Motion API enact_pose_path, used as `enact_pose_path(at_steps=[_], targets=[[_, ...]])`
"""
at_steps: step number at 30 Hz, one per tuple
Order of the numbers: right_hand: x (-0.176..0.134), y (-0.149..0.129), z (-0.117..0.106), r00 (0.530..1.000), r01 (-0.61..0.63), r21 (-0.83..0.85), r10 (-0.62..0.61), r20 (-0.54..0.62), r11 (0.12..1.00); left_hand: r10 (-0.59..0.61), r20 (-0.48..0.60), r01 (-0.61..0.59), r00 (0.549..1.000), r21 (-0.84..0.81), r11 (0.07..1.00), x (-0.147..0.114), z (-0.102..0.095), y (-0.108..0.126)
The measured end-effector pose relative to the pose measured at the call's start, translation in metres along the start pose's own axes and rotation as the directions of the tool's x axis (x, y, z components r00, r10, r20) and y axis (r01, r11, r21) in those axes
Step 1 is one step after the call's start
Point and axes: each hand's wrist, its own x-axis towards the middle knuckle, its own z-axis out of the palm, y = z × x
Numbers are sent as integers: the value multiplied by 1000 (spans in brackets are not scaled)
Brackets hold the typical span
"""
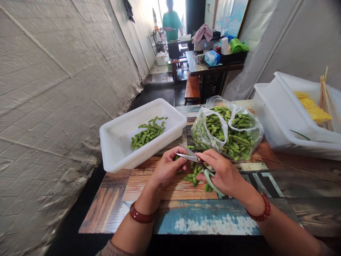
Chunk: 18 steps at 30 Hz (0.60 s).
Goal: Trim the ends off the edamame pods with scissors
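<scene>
My right hand [222, 172] grips a pair of scissors [209, 177] with pale green handles, the blades parted and pointing left. Close to the blade tips, my left hand [170, 165] pinches a green edamame pod [176, 157], mostly hidden by the fingers. Loose edamame pods [195, 176] lie on the table under both hands. Beyond my right hand stands an open clear plastic bag [195, 133] full of pods. At the left, a white plastic tub [117, 149] holds a small heap of pods [146, 137].
The patterned wooden table [144, 185] carries everything. White bins [279, 117] at the right hold a yellow packet [311, 108] and wooden sticks [323, 94]. Further back are a cluttered table [197, 67], a bench [192, 87] and a person [172, 26] in green. A wall runs along the left.
</scene>
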Motion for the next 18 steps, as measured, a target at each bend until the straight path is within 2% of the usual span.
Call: enact_pose_path(at_steps=[18], targets=[[-1, 1, 0, 1000, 13, -8, -13, 27, 1000, 43, 57, -47, 997, 63, 997, 3, -1, 0]])
